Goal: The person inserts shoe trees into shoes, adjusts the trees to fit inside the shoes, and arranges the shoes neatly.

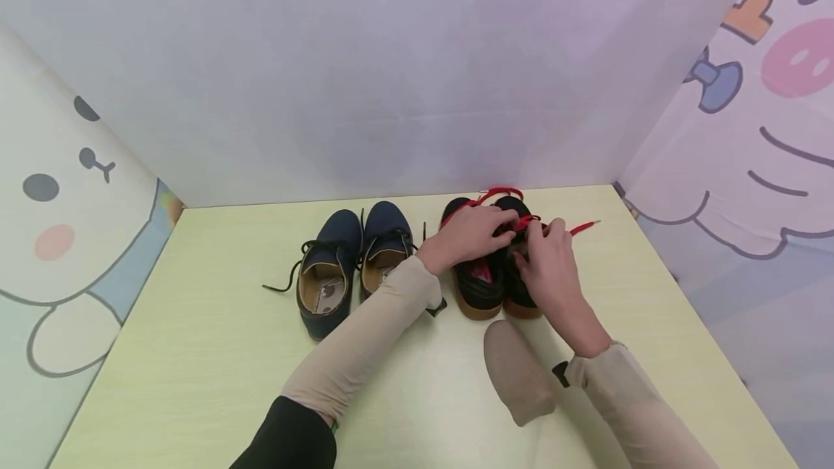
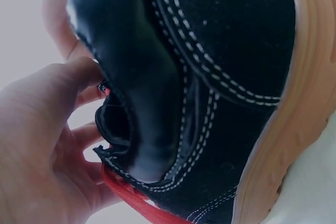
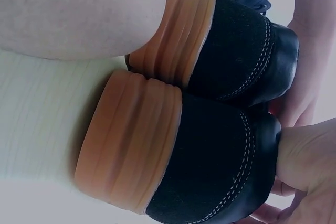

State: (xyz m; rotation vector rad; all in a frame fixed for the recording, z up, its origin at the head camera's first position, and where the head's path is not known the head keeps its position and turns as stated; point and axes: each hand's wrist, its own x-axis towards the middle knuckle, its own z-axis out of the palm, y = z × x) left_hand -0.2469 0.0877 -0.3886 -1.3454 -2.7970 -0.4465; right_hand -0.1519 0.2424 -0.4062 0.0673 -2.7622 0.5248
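Observation:
A pair of black shoes with red laces and brown soles stands at the back of the table. Both hands are over the right black shoe. My left hand reaches across the left black shoe and pinches the red shoelace near the knot. Opposite it, my right hand has curled fingers on the same lace, whose loose tip sticks out to the right; its exact grip is partly hidden. In the left wrist view, the thumb meets the fingers beside the opening of a black shoe.
Left of the black pair stand two navy shoes, the left one with a black lace trailing onto the table, the other partly behind my left sleeve. A taupe, rounded, soft-looking object lies in front. A pale cloth wall rises behind.

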